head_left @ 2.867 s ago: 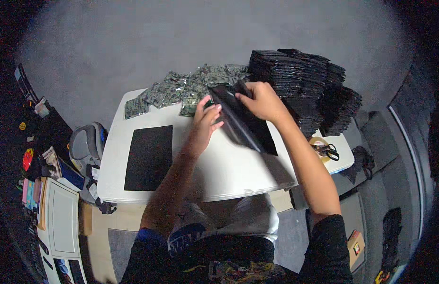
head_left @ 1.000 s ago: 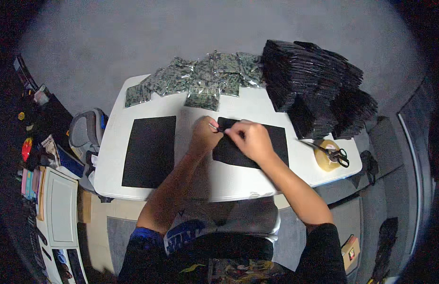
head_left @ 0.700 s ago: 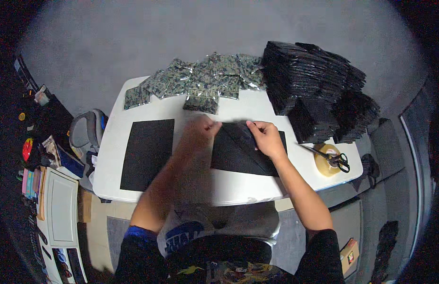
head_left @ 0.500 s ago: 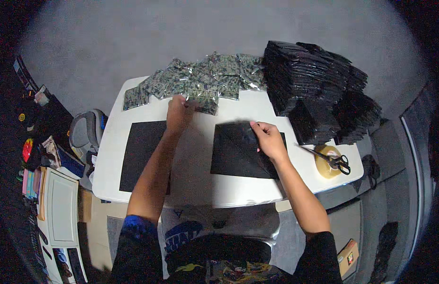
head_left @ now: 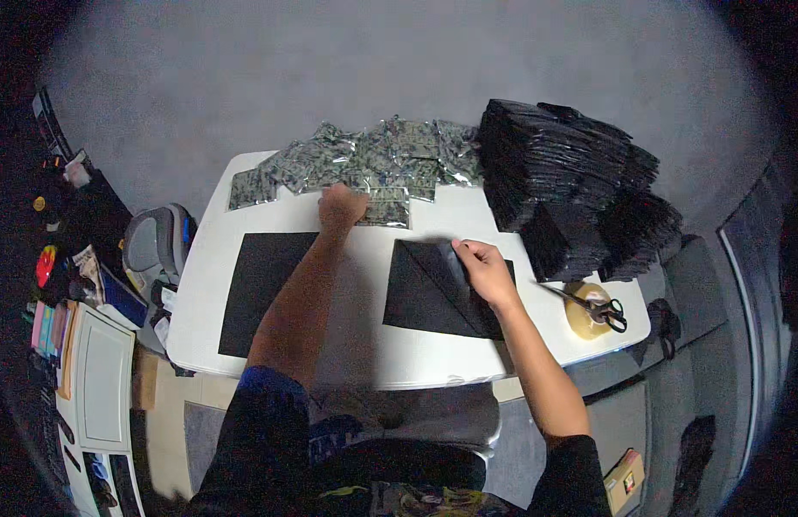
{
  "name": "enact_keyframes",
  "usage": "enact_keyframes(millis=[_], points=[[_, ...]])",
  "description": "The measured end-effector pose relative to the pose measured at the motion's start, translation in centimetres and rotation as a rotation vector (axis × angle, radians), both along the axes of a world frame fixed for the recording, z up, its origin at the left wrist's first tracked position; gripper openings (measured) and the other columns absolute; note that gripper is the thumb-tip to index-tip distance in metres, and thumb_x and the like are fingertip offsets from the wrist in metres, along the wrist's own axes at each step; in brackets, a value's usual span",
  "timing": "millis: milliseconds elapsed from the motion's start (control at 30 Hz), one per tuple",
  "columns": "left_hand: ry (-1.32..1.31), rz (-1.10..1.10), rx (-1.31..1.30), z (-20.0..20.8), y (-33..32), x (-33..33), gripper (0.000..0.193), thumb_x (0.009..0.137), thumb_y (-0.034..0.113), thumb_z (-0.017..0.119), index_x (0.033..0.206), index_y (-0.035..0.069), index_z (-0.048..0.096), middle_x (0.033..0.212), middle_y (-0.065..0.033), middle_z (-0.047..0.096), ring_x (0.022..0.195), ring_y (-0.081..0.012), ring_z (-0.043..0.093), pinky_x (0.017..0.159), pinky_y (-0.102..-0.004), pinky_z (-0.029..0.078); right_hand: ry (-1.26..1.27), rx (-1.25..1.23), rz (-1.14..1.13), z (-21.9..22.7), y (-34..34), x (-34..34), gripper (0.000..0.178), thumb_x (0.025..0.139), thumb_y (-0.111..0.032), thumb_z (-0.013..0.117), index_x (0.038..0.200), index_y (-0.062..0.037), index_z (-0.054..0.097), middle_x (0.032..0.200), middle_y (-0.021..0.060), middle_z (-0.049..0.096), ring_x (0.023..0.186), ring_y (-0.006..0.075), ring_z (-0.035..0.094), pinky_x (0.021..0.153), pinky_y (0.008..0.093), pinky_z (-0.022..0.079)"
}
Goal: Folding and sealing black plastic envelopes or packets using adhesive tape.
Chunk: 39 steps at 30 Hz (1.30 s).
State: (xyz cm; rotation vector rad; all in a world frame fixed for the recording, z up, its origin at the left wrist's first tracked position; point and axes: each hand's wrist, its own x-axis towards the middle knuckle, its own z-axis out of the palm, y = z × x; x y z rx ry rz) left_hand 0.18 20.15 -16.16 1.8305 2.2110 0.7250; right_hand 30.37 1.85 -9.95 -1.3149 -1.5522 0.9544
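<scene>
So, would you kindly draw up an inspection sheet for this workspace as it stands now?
Surface: white table, rounded corners, with bare areas between the items.
Job's things: creased black sheet at centre right; flat black sheet at left, partly behind the forearm; camouflage-patterned packets in shiny wrap along the far edge; tall stack of black packages at far right.
Clutter: scissors lying across a tape roll, right end.
Hands: right hand pinches the creased black sheet; left hand is at the front packet's left edge, grip hidden.
Cables: nothing seen.
Surroundings: grey chair and white cabinet at left; cardboard box at lower right.
</scene>
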Motion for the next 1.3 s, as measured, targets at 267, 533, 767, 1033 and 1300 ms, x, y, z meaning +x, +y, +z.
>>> enact_keyframes(millis=[267,533,767,1033,1300], points=[[-0.653,-0.330,0.625,2.7,-10.4,-0.5,0.033,0.087,0.024,0.084,0.093,0.001,0.061,0.092,-0.0163,0.067,0.085,-0.0285,0.067,0.076,-0.0389,0.054,0.010,0.004,-0.023,-0.2,-0.3,1.1,0.041,0.105,-0.034,0.064,0.085,0.0009,0.071,0.067,-0.0044,0.058,0.066,0.0061,0.047,0.064,0.0285,0.041],[-0.337,0.116,-0.064,9.7,-32.8,-3.0,0.040,0.090,0.029,0.082,0.105,0.004,0.055,0.093,-0.0214,0.066,0.094,-0.0340,0.071,0.081,-0.0460,0.055,-0.029,0.039,0.049,0.1,-0.2,-0.4,0.039,0.105,-0.033,0.064,0.087,0.0006,0.072,0.067,-0.0035,0.059,0.067,0.0064,0.050,0.064,0.0287,0.042],[0.112,-0.429,0.244,6.9,-27.8,-2.9,0.036,0.095,0.023,0.072,0.118,-0.002,0.061,0.121,-0.0283,0.063,0.125,-0.0418,0.058,0.104,-0.0511,0.048,-0.072,0.126,0.039,1.2,-0.4,-1.6,0.039,0.107,-0.029,0.064,0.079,-0.0014,0.067,0.069,-0.0096,0.052,0.067,0.0033,0.042,0.060,0.0259,0.034],[0.289,-0.368,0.168,-0.4,-24.6,1.5,0.071,0.100,0.040,0.061,0.151,-0.006,0.043,0.160,-0.0264,0.037,0.151,-0.0466,0.030,0.121,-0.0685,0.023,-0.212,0.215,-0.036,1.5,-1.3,-1.3,0.038,0.104,-0.033,0.065,0.094,0.0025,0.072,0.070,0.0119,0.065,0.067,0.0129,0.055,0.068,0.0343,0.048],[0.305,-0.415,0.199,0.5,-24.9,2.0,0.071,0.099,0.043,0.062,0.153,0.001,0.043,0.159,-0.0262,0.039,0.150,-0.0497,0.031,0.119,-0.0721,0.021,-0.222,0.180,0.000,2.3,-1.9,-0.7,0.038,0.104,-0.033,0.064,0.095,0.0033,0.072,0.069,0.0123,0.065,0.066,0.0130,0.054,0.066,0.0344,0.047]])
